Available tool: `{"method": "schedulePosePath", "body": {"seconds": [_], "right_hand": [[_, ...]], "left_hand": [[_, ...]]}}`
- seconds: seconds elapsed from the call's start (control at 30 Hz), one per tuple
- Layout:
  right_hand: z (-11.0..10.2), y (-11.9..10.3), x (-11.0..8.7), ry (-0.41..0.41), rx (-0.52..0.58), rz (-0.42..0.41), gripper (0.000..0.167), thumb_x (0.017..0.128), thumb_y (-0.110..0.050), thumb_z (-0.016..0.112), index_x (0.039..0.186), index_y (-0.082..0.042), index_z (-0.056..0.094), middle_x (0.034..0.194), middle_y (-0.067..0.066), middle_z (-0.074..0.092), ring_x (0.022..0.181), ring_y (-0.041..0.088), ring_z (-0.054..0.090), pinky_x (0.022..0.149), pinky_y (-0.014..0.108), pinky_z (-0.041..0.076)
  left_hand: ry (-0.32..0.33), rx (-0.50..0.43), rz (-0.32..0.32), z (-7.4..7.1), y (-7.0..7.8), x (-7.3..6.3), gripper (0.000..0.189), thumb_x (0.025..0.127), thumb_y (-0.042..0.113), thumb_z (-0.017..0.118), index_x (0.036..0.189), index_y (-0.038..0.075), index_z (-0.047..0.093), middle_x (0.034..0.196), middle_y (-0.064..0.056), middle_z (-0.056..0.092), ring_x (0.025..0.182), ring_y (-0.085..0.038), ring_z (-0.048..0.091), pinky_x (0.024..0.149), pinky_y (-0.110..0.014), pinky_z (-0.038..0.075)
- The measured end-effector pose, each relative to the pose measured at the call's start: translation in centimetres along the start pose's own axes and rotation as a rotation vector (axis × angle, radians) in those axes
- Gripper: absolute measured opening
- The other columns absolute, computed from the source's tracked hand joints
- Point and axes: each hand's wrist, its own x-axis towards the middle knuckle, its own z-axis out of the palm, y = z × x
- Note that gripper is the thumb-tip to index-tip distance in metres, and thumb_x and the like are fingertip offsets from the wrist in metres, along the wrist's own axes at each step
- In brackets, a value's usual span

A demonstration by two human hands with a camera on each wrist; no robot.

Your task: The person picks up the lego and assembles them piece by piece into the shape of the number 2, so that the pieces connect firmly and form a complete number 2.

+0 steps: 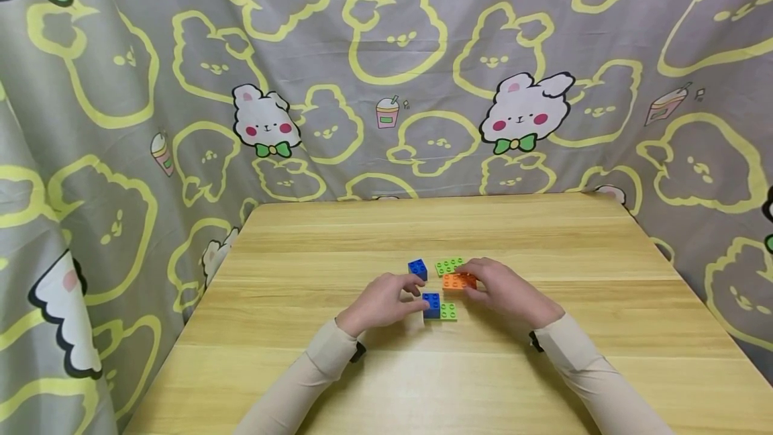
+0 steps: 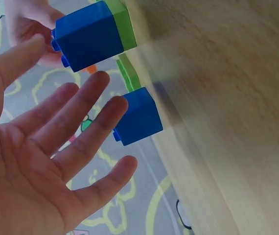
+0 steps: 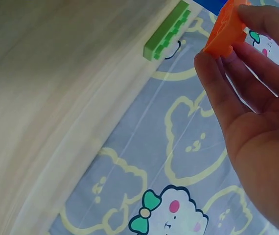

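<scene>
An orange building brick (image 1: 456, 281) is pinched between the thumb and fingers of my right hand (image 1: 506, 291); the right wrist view shows the orange brick (image 3: 227, 29) tilted and off the table. My left hand (image 1: 384, 303) has its fingers spread, holding nothing. Beside its thumb, a blue brick (image 1: 431, 305) sits on part of a flat green brick (image 1: 449, 312); in the left wrist view this blue brick (image 2: 88, 36) is apart from the thumb. A second blue brick (image 1: 417, 269) lies on the table beyond the left fingers. Another green brick (image 1: 449, 266) lies behind the orange one.
The wooden table (image 1: 302, 354) reaches back to a grey curtain (image 1: 374, 146) with yellow outlines and white cartoon animals. More curtain hangs along the left and right sides. All the bricks are grouped near the middle of the table.
</scene>
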Motion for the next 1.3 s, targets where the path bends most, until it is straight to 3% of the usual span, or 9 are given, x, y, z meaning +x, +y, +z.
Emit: {"method": "schedulePosePath", "body": {"seconds": [0.4, 0.63, 0.8, 1.07, 1.3], "right_hand": [[-0.6, -1.0, 0.0, 0.040, -0.010, -0.034, 0.031, 0.094, -0.017, 0.076, 0.121, -0.005, 0.071, 0.113, 0.007, 0.071, 0.101, 0.021, 0.065, 0.091, 0.044, 0.057], [-1.1, -1.9, 0.0, 0.042, -0.015, -0.037, 0.030, 0.094, -0.020, 0.077, 0.120, -0.008, 0.072, 0.109, 0.001, 0.071, 0.095, 0.013, 0.062, 0.087, 0.038, 0.057], [-1.4, -2.5, 0.0, 0.030, 0.001, -0.049, 0.030, 0.094, -0.021, 0.076, 0.121, -0.009, 0.072, 0.111, 0.000, 0.071, 0.096, 0.011, 0.063, 0.087, 0.036, 0.058], [-1.7, -3.1, -0.2, 0.058, -0.010, -0.111, 0.025, 0.093, -0.021, 0.077, 0.116, -0.011, 0.073, 0.114, 0.000, 0.071, 0.102, 0.015, 0.066, 0.087, 0.035, 0.059], [-1.6, -3.6, -0.3, 0.049, 0.004, -0.130, 0.026, 0.092, -0.019, 0.078, 0.116, -0.011, 0.073, 0.113, 0.000, 0.071, 0.101, 0.015, 0.066, 0.086, 0.034, 0.059]], "left_hand": [[0.108, -0.031, 0.015, 0.0, 0.1, 0.1, 0.038, 0.100, 0.036, 0.067, 0.127, 0.009, 0.070, 0.126, -0.003, 0.072, 0.119, -0.023, 0.067, 0.101, -0.041, 0.052], [0.165, -0.070, 0.028, -0.1, 0.3, 0.1, 0.034, 0.098, 0.031, 0.071, 0.126, 0.010, 0.070, 0.121, -0.007, 0.073, 0.119, -0.027, 0.066, 0.104, -0.046, 0.050], [0.172, -0.115, 0.040, -0.1, 0.4, 0.1, 0.038, 0.098, 0.030, 0.072, 0.128, 0.008, 0.069, 0.124, -0.009, 0.072, 0.120, -0.028, 0.065, 0.105, -0.047, 0.049], [0.162, -0.140, 0.068, -0.2, 0.6, -0.1, 0.047, 0.098, 0.039, 0.070, 0.136, 0.012, 0.066, 0.136, 0.000, 0.067, 0.130, -0.020, 0.060, 0.110, -0.045, 0.046], [0.156, -0.143, 0.103, -0.2, 0.6, -0.1, 0.044, 0.098, 0.035, 0.070, 0.135, 0.012, 0.067, 0.135, 0.001, 0.068, 0.128, -0.018, 0.061, 0.108, -0.042, 0.048]]}}
